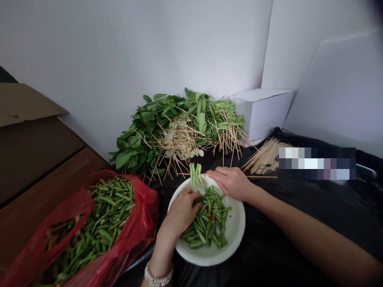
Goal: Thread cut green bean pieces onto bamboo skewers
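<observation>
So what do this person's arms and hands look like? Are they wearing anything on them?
The left hand and right hand are both bare, with no gloves, and no sleeves show on the forearms. The only thing worn is a white beaded bracelet on the left wrist.
</observation>
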The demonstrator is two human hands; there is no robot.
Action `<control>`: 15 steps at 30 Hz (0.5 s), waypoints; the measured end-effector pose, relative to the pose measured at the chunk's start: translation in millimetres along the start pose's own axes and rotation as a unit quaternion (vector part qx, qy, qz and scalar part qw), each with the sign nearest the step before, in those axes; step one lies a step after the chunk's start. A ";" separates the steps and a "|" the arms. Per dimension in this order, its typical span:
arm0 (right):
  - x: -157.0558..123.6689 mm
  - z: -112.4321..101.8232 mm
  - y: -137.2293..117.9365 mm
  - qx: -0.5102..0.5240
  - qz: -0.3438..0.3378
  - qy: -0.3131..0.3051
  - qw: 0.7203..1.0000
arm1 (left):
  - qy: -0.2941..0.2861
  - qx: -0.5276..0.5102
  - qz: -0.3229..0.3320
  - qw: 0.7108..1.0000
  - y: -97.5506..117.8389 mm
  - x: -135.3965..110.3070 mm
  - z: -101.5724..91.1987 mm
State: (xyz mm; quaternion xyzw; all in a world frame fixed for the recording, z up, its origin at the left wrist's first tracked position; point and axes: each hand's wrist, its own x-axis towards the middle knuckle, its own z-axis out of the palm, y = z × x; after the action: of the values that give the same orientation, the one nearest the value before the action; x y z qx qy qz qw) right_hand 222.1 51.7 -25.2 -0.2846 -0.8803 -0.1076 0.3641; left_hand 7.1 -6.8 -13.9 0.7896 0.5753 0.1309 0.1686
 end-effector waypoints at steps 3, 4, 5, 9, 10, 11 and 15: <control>-0.1 0.4 -0.1 0.003 0.004 0.004 1.000 | 0.010 -0.045 0.015 0.999 -1.5 2.4 0.2; -0.1 0.5 -0.1 0.005 0.006 0.004 1.000 | 0.015 -0.066 0.024 0.997 -1.9 3.2 0.4; -0.1 0.5 -0.3 0.006 0.008 0.004 1.000 | 0.021 -0.085 0.032 0.996 -2.4 3.8 0.6; 0.0 0.4 -0.5 0.004 0.006 0.001 1.000 | 0.066 -0.076 -0.002 0.995 -5.4 4.6 2.7; 0.0 0.5 -0.5 0.004 0.004 0.002 1.000 | 0.072 -0.062 -0.014 0.995 -6.3 4.5 3.5; 0.0 0.6 -0.4 0.003 0.003 0.003 1.000 | 0.070 -0.050 -0.021 0.996 -7.2 4.5 4.3; -0.2 1.6 0.2 0.008 0.005 0.011 1.000 | 0.038 -0.022 -0.030 0.999 -8.2 4.9 6.3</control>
State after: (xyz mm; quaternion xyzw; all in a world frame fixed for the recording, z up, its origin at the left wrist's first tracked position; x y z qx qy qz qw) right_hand 221.4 52.5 -26.5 -0.2852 -0.8754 -0.1022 0.3767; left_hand 4.0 -0.6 -23.1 0.7626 0.6017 0.1680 0.1681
